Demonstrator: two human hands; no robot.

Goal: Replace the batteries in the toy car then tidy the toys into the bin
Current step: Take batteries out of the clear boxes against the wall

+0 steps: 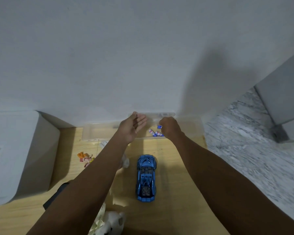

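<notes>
My right hand [170, 127] is curled closed over the clear plastic bin [95, 133] against the wall, pinching one blue-and-white battery [159, 127] at its fingertips; my left hand [131, 128] hovers beside it with the palm open and turned up, holding nothing that I can see. Two more batteries [155, 133] lie loose on the bin's floor just under my right hand; whether these are the fresh cells or the spent ones I cannot tell from here. The blue toy car [146, 178] sits on the wooden tabletop [176, 167] nearer to me, between my forearms, well apart from the bin, wheels down as far as I can judge; its battery hatch is not in sight. The step, as I read it, is collecting cells from the bin; to do it well I should drop each one into the cupped left palm rather than juggle them in one fist; keep the palm level so nothing rolls off; take all that the car needs in one visit. Then I would turn the car over before reaching for the hatch. A small orange-haired figure [85, 158] and a white plush toy [112, 223] wait on the table for the tidying later; a stray battery could easily hide among them.
</notes>
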